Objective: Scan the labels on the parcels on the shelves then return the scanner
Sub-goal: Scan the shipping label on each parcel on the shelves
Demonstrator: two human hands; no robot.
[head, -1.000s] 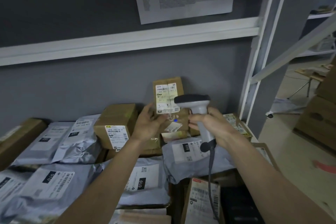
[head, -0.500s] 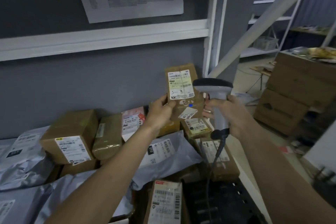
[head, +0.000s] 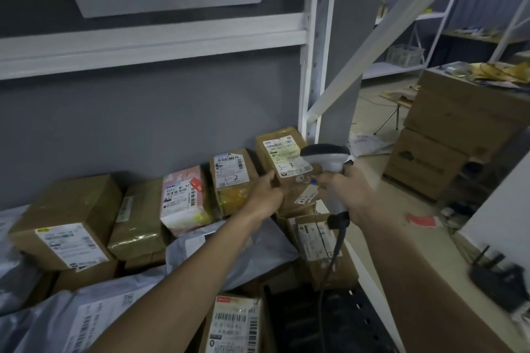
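The right hand (head: 348, 195) grips the scanner (head: 327, 157) by its handle, head facing the "3-3" parcel (head: 282, 157). The left hand (head: 265, 198) holds that parcel's left edge, fingers curled. The parcel stands at the shelf's right end, just beside the white upright post (head: 309, 66).

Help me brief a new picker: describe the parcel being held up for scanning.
Find the white shelf upright at the right end of the shelf. Just left of it, the left hand steadies a brown box standing upright. Its white label has "3-3" handwritten on it; the neighbouring box reads "3-2".
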